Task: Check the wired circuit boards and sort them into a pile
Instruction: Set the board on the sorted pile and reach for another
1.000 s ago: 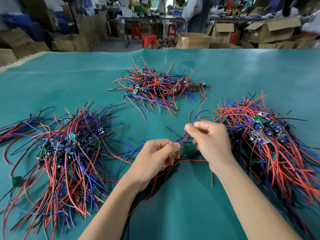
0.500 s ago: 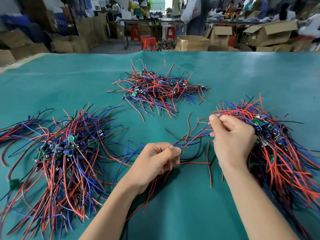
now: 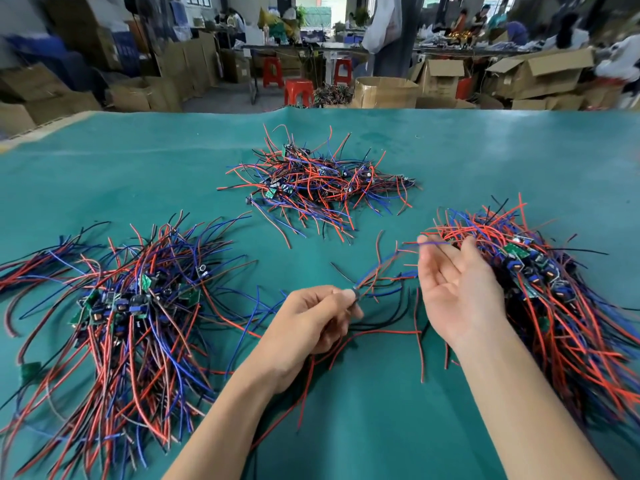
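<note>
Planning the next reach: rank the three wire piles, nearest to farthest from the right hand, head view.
1. Right pile, touching the right hand, on its outer side.
2. Middle pile, ahead, toward the table's far edge.
3. Left pile, across, beyond the left hand.

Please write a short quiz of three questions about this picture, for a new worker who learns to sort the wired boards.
1. How many piles of wired boards lie on the green mat?
2. True or false: the right hand is clenched in a fist.
3. What does the left hand pinch? A) a wired board B) a red stool C) a cardboard box

Key:
1. Three: left pile, far pile, right pile.
2. False; its palm is open, fingers relaxed.
3. A; the held wired board.
</note>
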The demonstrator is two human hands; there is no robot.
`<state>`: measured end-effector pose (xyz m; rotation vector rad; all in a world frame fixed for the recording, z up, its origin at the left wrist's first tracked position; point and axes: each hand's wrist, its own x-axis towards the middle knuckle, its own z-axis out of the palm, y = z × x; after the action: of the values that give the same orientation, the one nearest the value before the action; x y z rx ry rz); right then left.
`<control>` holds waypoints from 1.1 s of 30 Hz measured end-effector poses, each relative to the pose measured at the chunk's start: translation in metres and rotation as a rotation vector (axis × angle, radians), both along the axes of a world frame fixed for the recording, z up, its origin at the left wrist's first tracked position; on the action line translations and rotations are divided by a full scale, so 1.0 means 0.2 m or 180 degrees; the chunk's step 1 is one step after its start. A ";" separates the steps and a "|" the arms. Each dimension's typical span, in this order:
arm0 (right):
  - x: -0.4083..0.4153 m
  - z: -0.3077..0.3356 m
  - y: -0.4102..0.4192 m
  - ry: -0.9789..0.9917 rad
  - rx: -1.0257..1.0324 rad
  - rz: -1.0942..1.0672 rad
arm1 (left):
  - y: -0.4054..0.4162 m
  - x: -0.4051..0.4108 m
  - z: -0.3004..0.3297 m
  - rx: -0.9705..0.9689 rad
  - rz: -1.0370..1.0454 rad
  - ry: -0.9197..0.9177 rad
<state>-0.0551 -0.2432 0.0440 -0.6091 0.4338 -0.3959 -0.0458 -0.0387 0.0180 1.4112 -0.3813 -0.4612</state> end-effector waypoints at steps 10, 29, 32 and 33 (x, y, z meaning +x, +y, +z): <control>-0.04 -0.07 0.26 -0.0037 -0.2886 0.1825 | 0.00 0.01 -0.03 -0.0074 0.0272 -0.0082; -0.02 0.06 0.14 -0.0122 -0.2422 -0.0131 | 0.02 0.00 -0.01 -0.0262 -0.0651 0.0144; -0.02 0.19 0.16 -0.0435 -0.3008 -0.0579 | 0.03 0.01 -0.01 -0.0297 -0.0686 0.0081; -0.03 0.25 0.19 -0.0568 -0.3227 -0.0670 | 0.04 0.01 -0.01 -0.0327 -0.0712 0.0055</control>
<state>-0.0604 -0.2051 0.0932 -1.5015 0.0937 -0.8761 -0.0438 -0.0308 0.0158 1.2699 -0.5445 -0.6266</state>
